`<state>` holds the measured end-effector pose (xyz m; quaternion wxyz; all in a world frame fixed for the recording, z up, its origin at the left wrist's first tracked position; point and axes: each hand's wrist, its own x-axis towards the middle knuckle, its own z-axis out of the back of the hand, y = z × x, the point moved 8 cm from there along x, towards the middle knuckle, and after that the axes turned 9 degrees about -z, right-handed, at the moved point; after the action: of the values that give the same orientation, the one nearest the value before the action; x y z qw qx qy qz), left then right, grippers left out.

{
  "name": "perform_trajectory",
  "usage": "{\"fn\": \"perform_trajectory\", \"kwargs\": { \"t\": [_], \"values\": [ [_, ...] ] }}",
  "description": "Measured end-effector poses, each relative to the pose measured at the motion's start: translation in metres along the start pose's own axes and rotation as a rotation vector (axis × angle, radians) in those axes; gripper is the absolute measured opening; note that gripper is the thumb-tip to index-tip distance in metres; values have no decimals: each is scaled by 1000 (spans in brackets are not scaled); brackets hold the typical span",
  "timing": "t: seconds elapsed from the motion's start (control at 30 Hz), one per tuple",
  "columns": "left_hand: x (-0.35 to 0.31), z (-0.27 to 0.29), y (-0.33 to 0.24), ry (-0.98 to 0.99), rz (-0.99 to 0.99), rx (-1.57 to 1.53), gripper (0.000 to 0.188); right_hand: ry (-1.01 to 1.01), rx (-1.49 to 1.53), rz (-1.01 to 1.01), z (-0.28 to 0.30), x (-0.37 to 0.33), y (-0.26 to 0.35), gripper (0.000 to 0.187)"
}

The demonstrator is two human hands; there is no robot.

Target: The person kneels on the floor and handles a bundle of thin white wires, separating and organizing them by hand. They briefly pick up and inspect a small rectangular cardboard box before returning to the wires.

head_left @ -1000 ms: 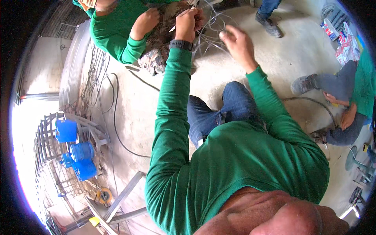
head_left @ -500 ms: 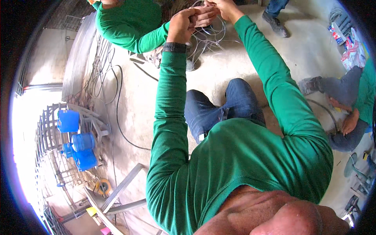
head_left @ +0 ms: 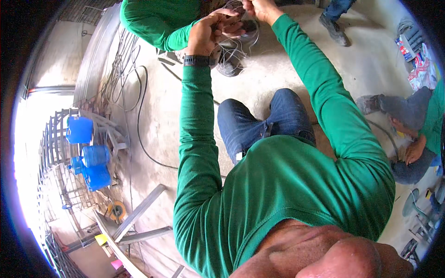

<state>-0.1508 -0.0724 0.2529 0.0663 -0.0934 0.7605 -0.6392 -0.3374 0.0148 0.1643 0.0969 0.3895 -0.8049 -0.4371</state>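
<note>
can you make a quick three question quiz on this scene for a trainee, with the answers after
1. Which of the person's wrists wears the black watch strap?
2. Pick one: the plastic jugs at the picture's left are (a) red, (b) blue or (c) yellow.
3. True or false: the right hand is higher in the picture than the left hand, and thin pale strands show close to both.

Key: 1. The left; 2. b; 3. True.
</note>
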Motion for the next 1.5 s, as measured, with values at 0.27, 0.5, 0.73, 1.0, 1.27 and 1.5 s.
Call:
{"fn": "perform_trajectory", "kwargs": {
  "t": [0.27, 0.5, 0.73, 1.0, 1.27, 1.5],
  "values": [
    [-5, 145, -6, -240, -89, -19, 20, -265, 91, 431, 38, -42, 70, 24],
    [-22, 125, 14, -148, -39, 233, 33, 27, 322, 355, 22, -42, 63, 22],
    [-32, 34, -77, -470, -965, 1080, 55, 77, 139, 227, -17, -45, 36, 28],
    [37, -65, -37, -16, -824, 1039, 24, 185, 414, 104, 13, -32, 24, 36],
    [64, -16, 19, -164, -714, 1025, 20, 94, 104, 124, -8, -82, -7, 26],
    [52, -12, 37, -223, -774, 757, 20, -184, -504, 419, 38, -53, -14, 18]
  ]
}}
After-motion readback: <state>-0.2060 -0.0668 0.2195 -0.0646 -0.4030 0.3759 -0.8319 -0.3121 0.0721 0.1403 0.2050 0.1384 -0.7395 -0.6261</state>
